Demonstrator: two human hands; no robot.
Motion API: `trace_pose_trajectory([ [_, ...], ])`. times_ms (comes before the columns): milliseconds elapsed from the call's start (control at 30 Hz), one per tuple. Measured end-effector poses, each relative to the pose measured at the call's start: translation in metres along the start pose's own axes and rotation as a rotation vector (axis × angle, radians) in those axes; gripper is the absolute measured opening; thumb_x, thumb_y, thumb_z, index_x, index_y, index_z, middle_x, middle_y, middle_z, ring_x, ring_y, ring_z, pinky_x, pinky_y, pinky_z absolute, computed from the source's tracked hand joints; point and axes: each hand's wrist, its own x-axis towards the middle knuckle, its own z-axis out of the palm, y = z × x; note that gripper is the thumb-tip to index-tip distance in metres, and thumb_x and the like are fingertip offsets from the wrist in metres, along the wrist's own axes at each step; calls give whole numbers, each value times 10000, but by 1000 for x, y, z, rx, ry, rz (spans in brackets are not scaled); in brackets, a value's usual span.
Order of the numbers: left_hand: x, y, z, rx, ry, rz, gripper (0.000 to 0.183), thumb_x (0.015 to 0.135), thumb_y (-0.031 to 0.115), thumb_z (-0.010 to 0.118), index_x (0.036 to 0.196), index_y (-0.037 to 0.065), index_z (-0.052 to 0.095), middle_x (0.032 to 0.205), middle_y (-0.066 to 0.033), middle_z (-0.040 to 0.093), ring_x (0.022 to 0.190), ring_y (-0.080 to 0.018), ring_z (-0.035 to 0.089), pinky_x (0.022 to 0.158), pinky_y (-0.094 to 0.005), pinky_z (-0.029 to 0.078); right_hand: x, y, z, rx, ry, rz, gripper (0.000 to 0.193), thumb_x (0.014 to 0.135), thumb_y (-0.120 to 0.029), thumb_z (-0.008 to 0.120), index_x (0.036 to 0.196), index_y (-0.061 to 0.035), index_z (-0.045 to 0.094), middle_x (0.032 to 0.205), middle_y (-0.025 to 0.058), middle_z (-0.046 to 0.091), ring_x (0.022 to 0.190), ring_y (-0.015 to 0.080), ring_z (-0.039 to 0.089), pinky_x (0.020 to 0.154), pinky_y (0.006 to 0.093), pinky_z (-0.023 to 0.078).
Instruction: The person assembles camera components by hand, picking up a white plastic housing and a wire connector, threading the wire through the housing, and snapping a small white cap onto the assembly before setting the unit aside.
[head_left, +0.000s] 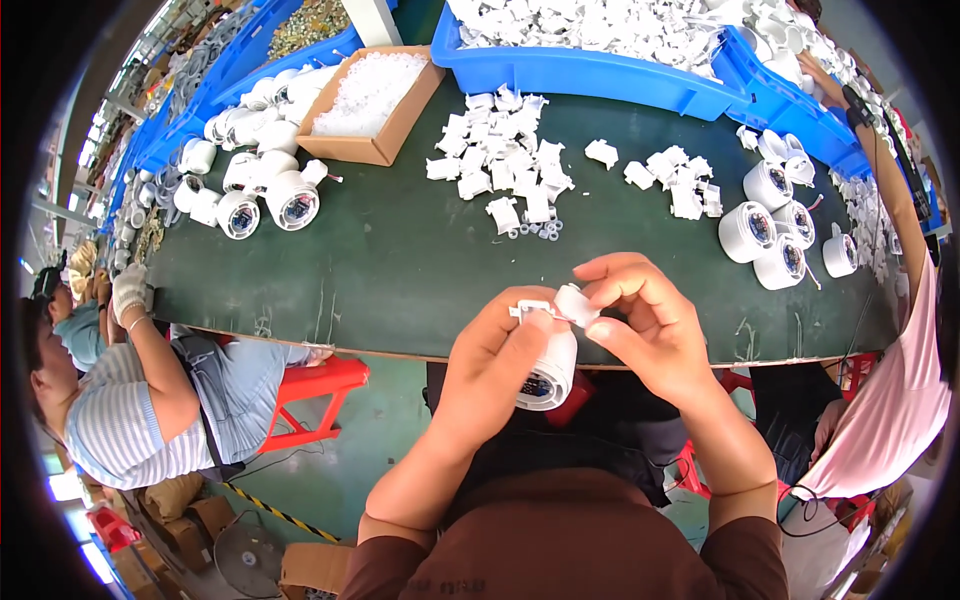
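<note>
At the near edge of the green table [380, 280], your left hand [488, 365] grips a white camera housing [560, 368], lens end [537, 388] toward you, and there's your right hand [655, 328], pinching a small white piece [574, 304] by the housing's far end!

One lens-faced unit [556, 360] held here, five more units [748, 232] over at right, two heaps of white brackets [505, 165], and one open cardboard box [345, 148] on the bench [400, 280]
</note>
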Motion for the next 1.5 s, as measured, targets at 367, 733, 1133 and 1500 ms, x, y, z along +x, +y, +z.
trace_pose_trajectory([
  [367,-2,-11,-5,389,113,259,195,1042,161,527,1064,10,647,1176,-102,664,978,-131,599,854,-292,483,-4,-13,14,-142,52,157,361,929,38,676,1279,-18,610,1146,86,696,1034,153,677,897,307,547],
  [733,5,-11,0,1020,232,697,317,954,89,504,1227,-18,624,1152,-177,653,974,-343,579,864,-419,471,-7,-8,47,-92,176,40,368,912,66,672,1268,2,606,1177,88,690,1134,158,659,937,283,530],
  [1133,9,-21,-4,1035,238,797,357,982,239,445,1154,-13,631,1078,-164,665,915,-336,563,823,-418,456,-13,-9,56,-234,253,42,392,867,121,696,1241,19,639,1145,87,662,1087,152,638,959,306,509],
  [1500,11,-21,-2,1031,233,812,393,988,300,416,1078,-2,651,1036,-137,680,874,-307,571,805,-397,435,-15,17,71,-260,404,-160,346,837,34,784,1161,-1,666,1040,111,662,877,166,633,762,281,519],
])
